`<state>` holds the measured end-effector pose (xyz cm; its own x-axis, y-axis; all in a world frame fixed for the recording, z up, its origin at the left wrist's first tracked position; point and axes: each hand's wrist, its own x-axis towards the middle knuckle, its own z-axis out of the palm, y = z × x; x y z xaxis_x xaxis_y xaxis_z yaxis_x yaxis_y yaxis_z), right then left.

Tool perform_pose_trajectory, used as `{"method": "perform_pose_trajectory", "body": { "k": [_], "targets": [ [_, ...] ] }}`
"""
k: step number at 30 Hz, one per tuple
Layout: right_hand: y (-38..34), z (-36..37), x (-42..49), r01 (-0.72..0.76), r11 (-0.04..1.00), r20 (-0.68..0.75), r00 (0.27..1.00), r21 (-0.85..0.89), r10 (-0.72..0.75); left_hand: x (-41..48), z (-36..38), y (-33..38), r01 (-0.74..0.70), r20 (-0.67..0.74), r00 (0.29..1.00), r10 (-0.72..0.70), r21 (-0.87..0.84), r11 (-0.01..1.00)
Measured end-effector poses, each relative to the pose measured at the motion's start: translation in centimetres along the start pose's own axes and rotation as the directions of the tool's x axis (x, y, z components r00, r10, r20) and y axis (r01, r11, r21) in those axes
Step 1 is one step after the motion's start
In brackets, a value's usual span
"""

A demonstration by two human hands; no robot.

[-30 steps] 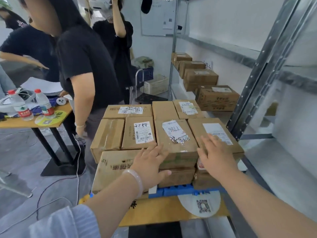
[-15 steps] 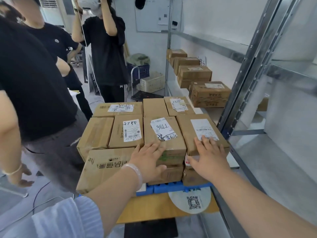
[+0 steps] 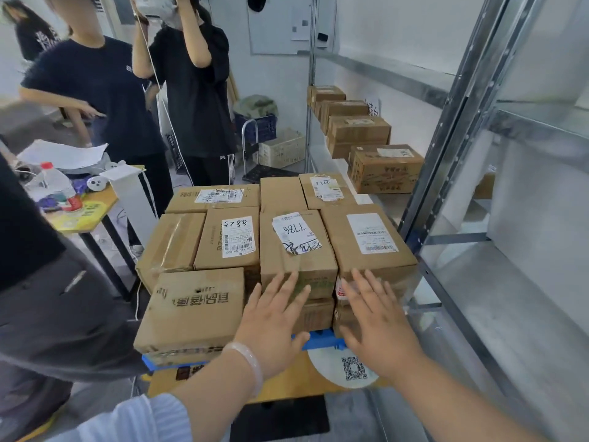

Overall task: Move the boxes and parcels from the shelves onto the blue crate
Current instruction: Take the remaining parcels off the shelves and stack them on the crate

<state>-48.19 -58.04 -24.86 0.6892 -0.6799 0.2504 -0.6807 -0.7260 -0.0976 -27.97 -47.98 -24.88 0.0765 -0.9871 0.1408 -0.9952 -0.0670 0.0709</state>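
Left hand (image 3: 274,323): open, fingers spread over the near face of the 7786 box (image 3: 296,250). I can't tell whether it presses or only hovers.
Right hand (image 3: 379,333): also open and splayed, at the near edge of the right box (image 3: 366,247). It holds nothing.
Stack (image 3: 223,240): cartons packed side by side in at least two layers on the crate (image 3: 322,341), straight ahead of me. Blue shows only at the near edge, below my palms.
Shelf boxes (image 3: 358,130): a row on the shelf (image 3: 392,202), ahead and to my right, running away from me past the stack's far right corner.
Nearest shelf box (image 3: 385,170): just beyond the stack, with its long side across my view and its label up.
Nearer hand: the right. The left would have to cross over the stack.
Step, as I judge it: squaring the front of the stack. The next reach goes forward and right.
Room: I see little free top surface, so the next box likely starts another layer.
Risk: my forearm could brush the right box on the way out.
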Motion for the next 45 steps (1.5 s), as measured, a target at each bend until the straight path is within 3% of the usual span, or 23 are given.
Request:
{"method": "perform_pose_trajectory", "body": {
  "k": [7,11,17,24,29,35,45],
  "targets": [
    [1.0,0.8,-0.7,-0.161,0.986,-0.033,0.987,-0.042,0.16,-0.1,1.6,0.8,0.105,-0.03,0.994,-0.104,0.067,0.992],
    [1.7,0.9,0.1,-0.167,0.978,0.061,0.983,-0.122,0.176,0.7,1.3,0.9,0.138,-0.026,0.99,-0.136,0.077,0.987],
    [1.6,0.9,0.2,-0.162,0.983,0.061,0.984,-0.082,0.167,0.8,1.2,1.6,0.157,-0.023,0.988,-0.155,0.08,0.984],
    [2.2,3.0,-3.1,-0.128,0.991,0.124,0.983,-0.04,0.132,-0.6,3.3,3.3,0.079,0.073,0.994,-0.085,0.088,0.993],
    [3.4,6.0,-5.3,-0.227,0.973,0.263,0.937,-0.048,0.231,-0.8,5.4,3.9,0.039,0.165,0.985,-0.051,0.075,0.996],
    [6.1,6.5,-5.5,-0.404,0.915,0.25,0.886,-0.002,0.391,1.1,6.6,6.2,-0.069,0.189,0.98,0.054,0.074,0.995],
    [8.4,5.8,-2.3,-0.617,0.72,0.286,0.787,0.319,0.547,3.3,7.8,8.7,-0.16,0.273,0.952,0.14,0.051,0.986]
  ]
}}
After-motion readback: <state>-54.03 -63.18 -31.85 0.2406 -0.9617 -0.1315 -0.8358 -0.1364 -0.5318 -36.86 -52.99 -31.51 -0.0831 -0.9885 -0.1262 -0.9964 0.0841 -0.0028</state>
